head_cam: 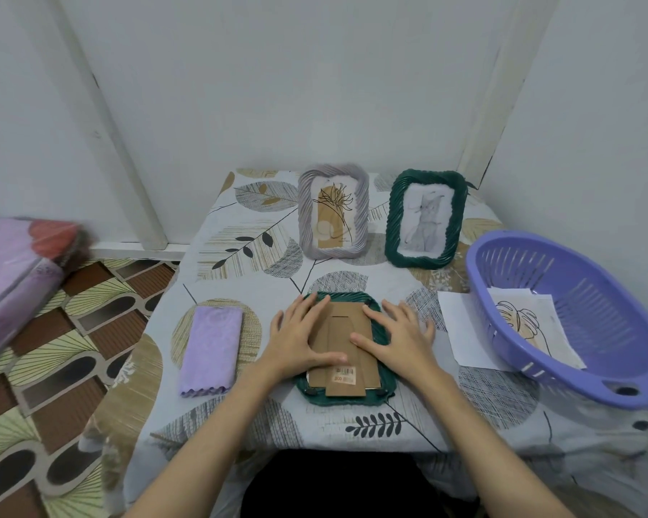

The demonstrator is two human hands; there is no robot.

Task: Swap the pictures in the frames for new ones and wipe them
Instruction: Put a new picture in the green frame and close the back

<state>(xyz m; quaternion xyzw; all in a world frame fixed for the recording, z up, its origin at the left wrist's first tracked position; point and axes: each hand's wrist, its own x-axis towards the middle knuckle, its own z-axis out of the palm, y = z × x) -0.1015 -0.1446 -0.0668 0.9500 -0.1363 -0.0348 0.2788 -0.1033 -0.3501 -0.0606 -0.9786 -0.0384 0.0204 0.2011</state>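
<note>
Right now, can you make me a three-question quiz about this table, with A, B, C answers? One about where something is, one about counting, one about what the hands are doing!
1. Where is the purple cloth?
A. In the basket
B. On the table, left of the face-down frame
C. On the floor

2. How many frames stand upright at the back?
A. Two
B. Four
C. None

3. What are the hands doing?
A. Holding the cloth
B. Resting flat on the frame's cardboard back
C. Lifting the basket

Answers:
1. B, it lies folded beside the face-down green frame.
2. A, the grey frame and the green upright frame.
3. B, the left hand and right hand lie with straight fingers on the cardboard back; the purple basket sits untouched.
</note>
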